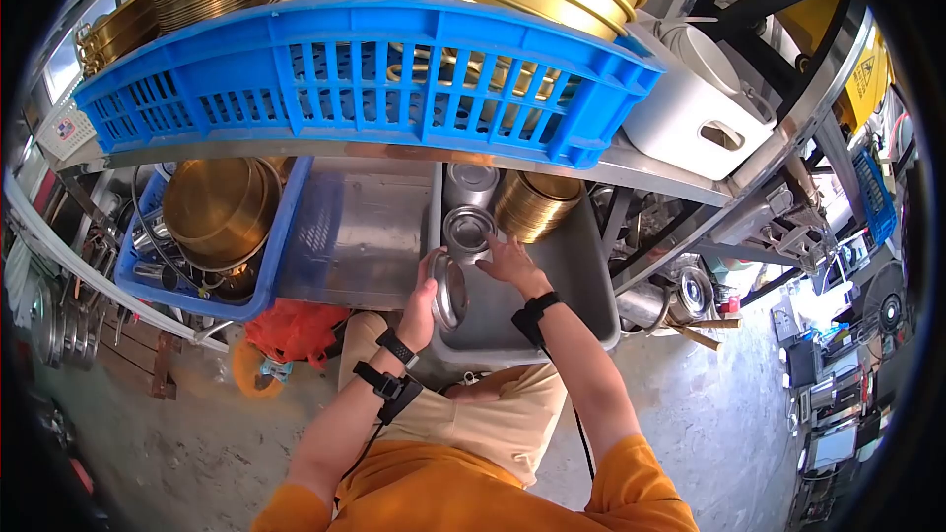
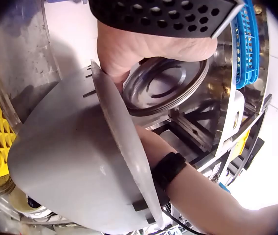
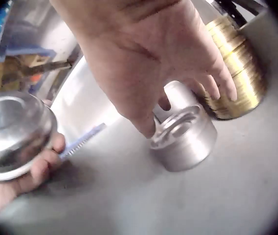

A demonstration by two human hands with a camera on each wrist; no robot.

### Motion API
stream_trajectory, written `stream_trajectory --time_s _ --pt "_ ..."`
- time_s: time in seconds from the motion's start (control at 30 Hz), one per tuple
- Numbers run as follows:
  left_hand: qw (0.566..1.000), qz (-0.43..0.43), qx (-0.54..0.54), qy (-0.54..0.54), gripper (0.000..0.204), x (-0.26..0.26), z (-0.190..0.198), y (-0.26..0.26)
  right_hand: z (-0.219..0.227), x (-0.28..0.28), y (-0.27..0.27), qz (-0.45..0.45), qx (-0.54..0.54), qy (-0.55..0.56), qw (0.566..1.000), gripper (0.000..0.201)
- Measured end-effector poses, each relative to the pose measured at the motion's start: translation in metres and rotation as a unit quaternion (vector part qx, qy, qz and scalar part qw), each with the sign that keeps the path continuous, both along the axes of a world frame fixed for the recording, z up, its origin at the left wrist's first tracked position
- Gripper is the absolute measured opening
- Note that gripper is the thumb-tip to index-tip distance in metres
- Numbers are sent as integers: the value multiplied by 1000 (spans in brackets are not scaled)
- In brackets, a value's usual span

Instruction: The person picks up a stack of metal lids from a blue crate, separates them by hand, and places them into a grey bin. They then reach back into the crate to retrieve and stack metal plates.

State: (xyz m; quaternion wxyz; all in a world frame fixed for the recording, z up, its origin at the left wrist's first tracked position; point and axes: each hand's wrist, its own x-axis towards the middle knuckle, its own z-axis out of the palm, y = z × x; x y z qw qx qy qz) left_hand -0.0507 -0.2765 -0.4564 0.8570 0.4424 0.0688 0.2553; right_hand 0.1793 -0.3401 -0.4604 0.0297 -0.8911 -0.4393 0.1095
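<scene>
My left hand [image 1: 418, 311] grips several nested shallow steel bowls [image 1: 450, 296] by their rims, tilted on edge over the near left side of a grey tub [image 1: 512, 320]. In the left wrist view the bowls' [image 2: 166, 83] layered rims and ringed inside show. My right hand [image 1: 514, 264] reaches down into the tub with fingers spread. Its thumb tip is right at the rim of a short stack of round silver dishes [image 3: 188, 147]. Behind that stands another silver stack [image 1: 473, 179], and to its right a tall stack of gold-coloured dishes [image 1: 537, 205].
Above the tub, a shelf carries a blue crate [image 1: 374, 79] of gold pots and a white bin [image 1: 690, 118]. Left of the tub lies a flat metal surface [image 1: 360, 227], then a blue basket [image 1: 266, 286] with pots. A red bag [image 1: 294, 330] is below.
</scene>
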Motion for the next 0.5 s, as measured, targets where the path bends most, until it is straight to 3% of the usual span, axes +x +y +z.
stream_trajectory --time_s 0.07,0.1,0.17,0.2,0.27,0.33,0.5 --pt "1000 -6 0 -3 61 1 0 -1 8 -4 -6 61 195 83 975 72" --pt "1000 4 15 2 61 1 3 -3 26 -13 -9 63 193 83 976 72" --pt "999 16 28 8 62 2 0 -2 82 -44 -19 96 218 290 927 77" --pt "997 22 76 18 63 3 -7 -1 103 -60 -26 96 216 292 927 77" --pt "992 26 123 29 64 5 -10 -2 127 -85 -40 191 185 319 910 81" --pt "982 58 180 18 66 7 -4 -7 122 -93 -46 184 180 271 928 81" --pt "975 54 211 48 67 6 -7 -4 114 -98 -52 180 270 307 895 76"
